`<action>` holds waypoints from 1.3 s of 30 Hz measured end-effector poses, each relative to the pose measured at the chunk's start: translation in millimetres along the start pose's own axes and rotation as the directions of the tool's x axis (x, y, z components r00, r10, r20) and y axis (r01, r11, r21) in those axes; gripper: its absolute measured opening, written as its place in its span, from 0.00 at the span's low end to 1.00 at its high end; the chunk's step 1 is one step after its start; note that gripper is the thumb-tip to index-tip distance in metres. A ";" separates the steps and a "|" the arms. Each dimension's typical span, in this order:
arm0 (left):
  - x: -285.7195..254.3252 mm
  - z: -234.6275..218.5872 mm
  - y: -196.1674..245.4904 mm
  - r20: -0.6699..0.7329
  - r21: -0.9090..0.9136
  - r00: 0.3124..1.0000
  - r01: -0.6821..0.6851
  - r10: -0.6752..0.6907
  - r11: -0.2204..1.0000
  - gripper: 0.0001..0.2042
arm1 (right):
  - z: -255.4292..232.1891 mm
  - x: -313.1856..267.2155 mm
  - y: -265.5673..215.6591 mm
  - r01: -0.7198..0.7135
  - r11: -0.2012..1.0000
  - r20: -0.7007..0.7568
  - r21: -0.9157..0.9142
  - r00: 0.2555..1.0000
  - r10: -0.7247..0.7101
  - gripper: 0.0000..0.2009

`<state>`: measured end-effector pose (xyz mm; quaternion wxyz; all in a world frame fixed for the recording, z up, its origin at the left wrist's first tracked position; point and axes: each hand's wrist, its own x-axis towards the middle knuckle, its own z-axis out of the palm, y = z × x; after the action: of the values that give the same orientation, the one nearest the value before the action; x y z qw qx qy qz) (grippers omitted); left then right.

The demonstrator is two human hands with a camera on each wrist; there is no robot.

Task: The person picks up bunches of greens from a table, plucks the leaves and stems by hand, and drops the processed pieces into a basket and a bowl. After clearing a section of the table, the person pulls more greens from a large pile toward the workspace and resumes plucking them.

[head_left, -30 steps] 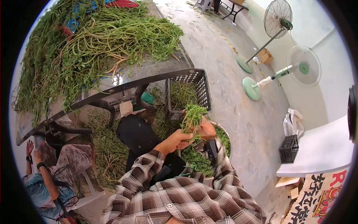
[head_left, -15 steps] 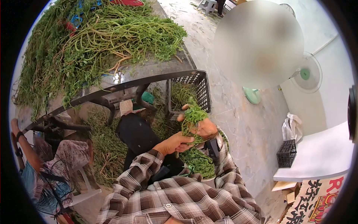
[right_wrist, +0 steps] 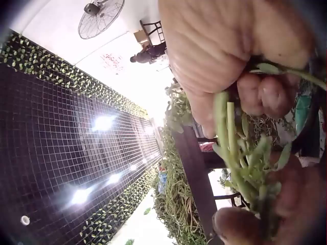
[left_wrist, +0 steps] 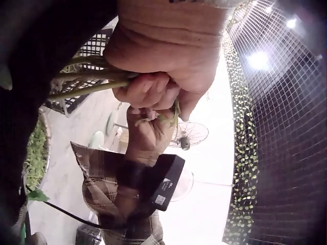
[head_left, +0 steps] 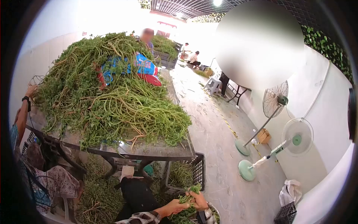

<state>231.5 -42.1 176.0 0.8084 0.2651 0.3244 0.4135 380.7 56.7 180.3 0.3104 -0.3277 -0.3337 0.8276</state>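
Observation:
Low in the head view, my left hand (head_left: pixel 174 207) and my right hand (head_left: pixel 199 201) meet over a small bunch of green stems (head_left: pixel 185 198). In the left wrist view the fingers of my left hand (left_wrist: pixel 153 66) curl round several thick stems (left_wrist: pixel 89 91) that stick out to the left. The right wrist view shows my right hand (right_wrist: pixel 225 56) with its thumb and fingers round leafy stems (right_wrist: pixel 237 158), whose cut ends point up. Below the hands in the head view lie more greens, partly hidden by the forearms.
A table (head_left: pixel 164 152) carries a large heap of greens (head_left: pixel 123 93) with a blue and red bag (head_left: pixel 147 67). Under its edge stands a black crate (head_left: pixel 200 171) of stems. Cut plants (head_left: pixel 97 198) cover the floor at left, beside a seated person (head_left: pixel 56 179). Two fans (head_left: pixel 296 140) stand at right.
The head view has tilted up, so the hands now appear lower and the whole heap, distant people and ceiling show. Both hands still hold the greens close together.

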 end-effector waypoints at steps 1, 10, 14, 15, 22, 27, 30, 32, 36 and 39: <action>1.1 0.0 -2.0 -0.011 0.046 1.000 -0.001 0.002 0.999 0.13 | 2.6 -0.9 -1.6 0.003 1.000 0.004 0.007 1.000 -0.003 0.09; 1.4 0.0 -3.2 -0.214 0.544 0.969 0.016 0.121 0.839 0.29 | 28.3 -24.4 -1.5 -0.031 0.989 -0.371 -0.143 0.928 -0.025 0.16; 7.3 -2.9 -7.7 -0.219 0.747 0.970 0.097 0.106 0.658 0.34 | 19.6 -18.3 13.4 -0.045 0.922 -0.339 -0.385 0.936 -0.096 0.15; 6.2 -2.0 -5.7 -0.221 0.747 0.970 0.100 0.104 0.657 0.34 | 22.5 -17.8 15.3 -0.020 0.859 -0.272 -0.512 0.952 -0.141 0.14; -0.1 3.1 -2.1 -0.278 0.661 0.949 0.077 0.149 0.746 0.25 | 30.9 -20.0 22.0 0.054 0.651 -0.184 -0.757 0.938 -0.292 0.14; -3.5 7.7 4.6 -0.305 0.648 0.952 0.197 0.013 0.736 0.24 | 38.0 -30.3 29.3 0.094 0.539 -0.155 -0.837 0.904 -0.399 0.14; 2.1 1.3 -5.7 -0.306 0.704 0.947 0.158 0.095 0.693 0.20 | 30.0 -24.4 36.1 0.111 0.438 -0.115 -0.892 0.882 -0.458 0.13; -2.2 3.5 -4.6 -0.292 0.730 0.948 0.133 0.130 0.671 0.17 | 30.0 -27.0 40.6 0.092 0.384 -0.109 -0.919 0.875 -0.472 0.13; 2.3 -4.6 -15.8 -0.262 0.743 0.942 0.058 0.210 0.667 0.16 | 33.4 -25.8 46.9 0.158 0.475 -0.134 -0.866 0.841 -0.523 0.12; -3.3 0.0 -8.3 -0.237 0.769 0.944 0.039 0.228 0.638 0.15 | 26.7 -18.1 62.3 0.237 0.627 -0.200 -0.742 0.815 -0.544 0.12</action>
<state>234.2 -49.2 171.2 0.5350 0.5292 0.5775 0.3165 353.1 -2.3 154.2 0.4046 -0.5002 -0.6075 0.4659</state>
